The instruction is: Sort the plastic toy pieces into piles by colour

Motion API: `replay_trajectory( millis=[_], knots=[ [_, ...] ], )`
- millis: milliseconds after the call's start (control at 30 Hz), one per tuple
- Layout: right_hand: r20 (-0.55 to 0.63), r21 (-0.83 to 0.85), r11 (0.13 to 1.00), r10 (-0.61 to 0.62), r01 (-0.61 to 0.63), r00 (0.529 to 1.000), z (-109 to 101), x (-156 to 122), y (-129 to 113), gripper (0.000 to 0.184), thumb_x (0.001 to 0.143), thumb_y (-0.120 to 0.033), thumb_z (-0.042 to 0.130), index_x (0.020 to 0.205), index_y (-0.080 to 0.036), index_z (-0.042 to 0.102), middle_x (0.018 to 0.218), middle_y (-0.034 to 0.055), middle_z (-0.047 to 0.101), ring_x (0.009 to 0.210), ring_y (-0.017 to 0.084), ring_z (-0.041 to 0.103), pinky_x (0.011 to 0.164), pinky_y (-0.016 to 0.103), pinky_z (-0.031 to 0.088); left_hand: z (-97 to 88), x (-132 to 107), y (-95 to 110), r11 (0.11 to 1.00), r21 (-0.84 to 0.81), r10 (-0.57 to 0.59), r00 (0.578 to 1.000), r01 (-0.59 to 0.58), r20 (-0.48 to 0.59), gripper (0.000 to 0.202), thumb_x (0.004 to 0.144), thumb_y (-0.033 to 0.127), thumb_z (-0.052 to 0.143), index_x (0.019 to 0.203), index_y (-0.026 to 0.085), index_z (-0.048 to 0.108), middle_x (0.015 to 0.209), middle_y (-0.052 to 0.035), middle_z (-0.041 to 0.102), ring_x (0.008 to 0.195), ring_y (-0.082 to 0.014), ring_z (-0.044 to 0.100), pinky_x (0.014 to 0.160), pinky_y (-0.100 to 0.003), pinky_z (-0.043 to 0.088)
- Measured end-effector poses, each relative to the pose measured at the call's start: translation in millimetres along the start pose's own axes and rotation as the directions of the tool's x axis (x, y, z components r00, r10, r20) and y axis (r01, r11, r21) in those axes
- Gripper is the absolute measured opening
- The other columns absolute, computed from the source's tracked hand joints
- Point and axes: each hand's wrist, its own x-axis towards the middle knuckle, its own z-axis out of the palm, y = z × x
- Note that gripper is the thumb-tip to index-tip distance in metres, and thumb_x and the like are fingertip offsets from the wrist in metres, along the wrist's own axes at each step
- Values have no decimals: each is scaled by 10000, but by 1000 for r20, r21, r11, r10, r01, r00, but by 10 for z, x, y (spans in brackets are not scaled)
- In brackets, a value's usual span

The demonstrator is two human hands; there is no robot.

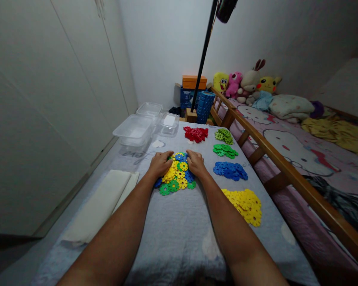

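Note:
A mixed pile of flower-shaped plastic discs [179,173], in yellow, blue and green, lies on the cloth-covered table in front of me. Against its left side rests my left hand [161,163], palm inward, fingers reaching forward and slightly bent. My right hand [196,163] is cupped the same way along the right side. Both hands are open and hem in the pile between them; neither visibly grips a disc. Some discs are partly hidden by the hands. Sorted heaps lie around: red discs [196,134], light green discs [223,136], green discs [225,150], blue discs [230,170] and yellow discs [247,204].
Several clear plastic containers [134,128] stand at the back left. Folded cream cloth [103,202] lies at the left edge. A wooden bed rail [274,169] runs along the right side. Behind the table rises a black pole [203,55] beside a blue foam roller [205,108].

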Motion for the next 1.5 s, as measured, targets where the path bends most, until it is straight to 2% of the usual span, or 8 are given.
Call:
replay_trajectory(
  millis=[267,433,667,800,933,1133,1300,1500],
  knots=[
    [13,-54,998,-8,9,1000,0,-23,-40,500,905,-198,533,1395,-290,584,1420,62,614,1298,284,466,1100,433,336,-8,-2,4,1000,17,-5,999,5,32,481,900,318,507,1363,289,638,1251,-70,714,1218,-293,583,1066,-436,451],
    [-51,13,999,33,-33,998,-37,-24,-42,471,819,-146,591,1275,-250,636,1149,79,689,1122,259,560,1006,371,405,-15,-2,5,1000,10,0,1000,0,19,471,894,311,514,1343,287,651,1256,-57,724,1212,-283,598,1062,-415,457],
    [-108,246,968,83,-55,991,-76,-21,5,334,752,-141,586,1072,-215,646,753,-42,601,752,160,578,744,263,440,2,17,-22,999,-33,31,999,-31,-14,448,879,309,521,1297,266,678,1230,-52,741,1151,-269,629,1047,-404,470],
    [-116,319,947,68,-28,991,-298,-30,49,145,741,-154,577,849,-214,654,711,-39,607,704,146,566,675,244,417,7,28,-43,999,-27,35,999,-35,-17,447,875,305,520,1288,265,689,1219,-59,745,1138,-277,636,1039,-409,473],
    [-133,333,942,76,-27,988,-713,-76,227,105,742,-158,581,779,-202,668,709,-16,651,695,150,586,673,251,422,7,32,-50,999,-12,34,999,-34,-5,451,885,314,507,1295,265,688,1233,-58,742,1153,-279,635,1046,-407,469],
    [-276,188,964,235,-187,932,-1214,-286,682,125,697,-115,620,762,-201,684,658,-13,626,676,161,567,667,255,421,8,30,-45,999,-2,40,999,-40,-4,448,889,328,503,1292,272,690,1232,-53,745,1147,-269,642,1043,-393,472],
    [-346,141,939,343,-313,873,-1250,-405,918,130,692,-90,639,696,-221,634,648,-21,586,679,159,534,655,249,388,12,28,-51,999,4,41,999,-40,-17,446,888,328,499,1283,263,695,1230,-59,745,1136,-270,649,1033,-394,480],
    [-351,-10,909,388,-418,852,-1190,-410,955,149,717,-72,654,709,-221,652,757,24,653,810,201,574,744,295,386,9,34,-58,999,-27,45,999,-46,-14,448,880,334,496,1272,252,698,1212,-62,752,1118,-262,661,1034,-385,480]
  ],
)
